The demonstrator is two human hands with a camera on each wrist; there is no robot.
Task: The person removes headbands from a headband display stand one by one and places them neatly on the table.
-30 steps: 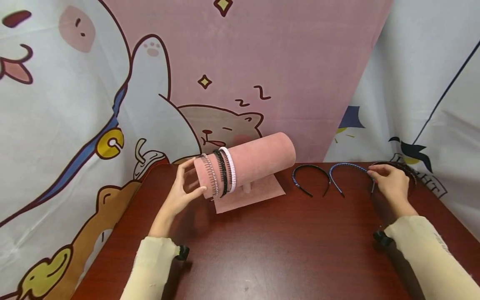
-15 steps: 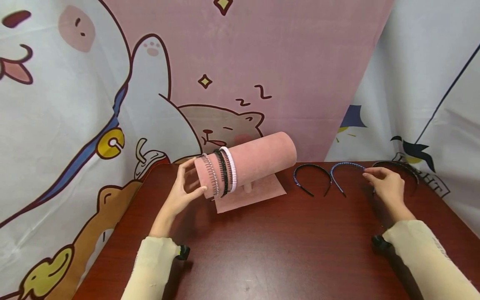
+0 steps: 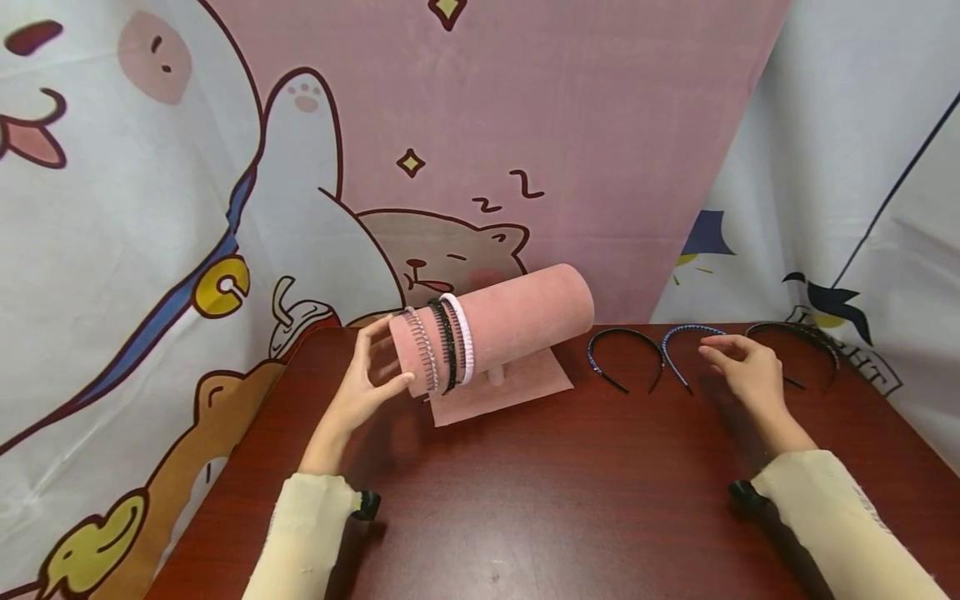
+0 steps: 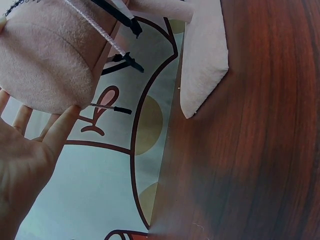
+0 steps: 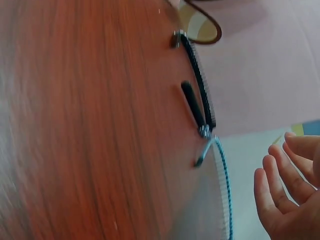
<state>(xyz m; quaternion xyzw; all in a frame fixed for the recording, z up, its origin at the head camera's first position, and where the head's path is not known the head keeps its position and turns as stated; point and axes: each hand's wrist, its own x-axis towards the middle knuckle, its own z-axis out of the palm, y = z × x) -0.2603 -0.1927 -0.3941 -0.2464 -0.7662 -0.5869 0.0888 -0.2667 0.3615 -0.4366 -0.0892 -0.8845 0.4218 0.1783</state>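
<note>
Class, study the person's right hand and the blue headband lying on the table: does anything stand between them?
Nothing visible does. The right hand hovers open just beside the thin blue beaded headband on the dark red wooden table, with only bare tabletop between. The black headband lies on the far side.

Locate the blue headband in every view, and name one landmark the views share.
Head: the blue headband lies right of centre, just left of the right hand.
Left wrist: not in it.
Right wrist: lower right, beside the fingers.
Shared landmark: the red-brown table.
</note>
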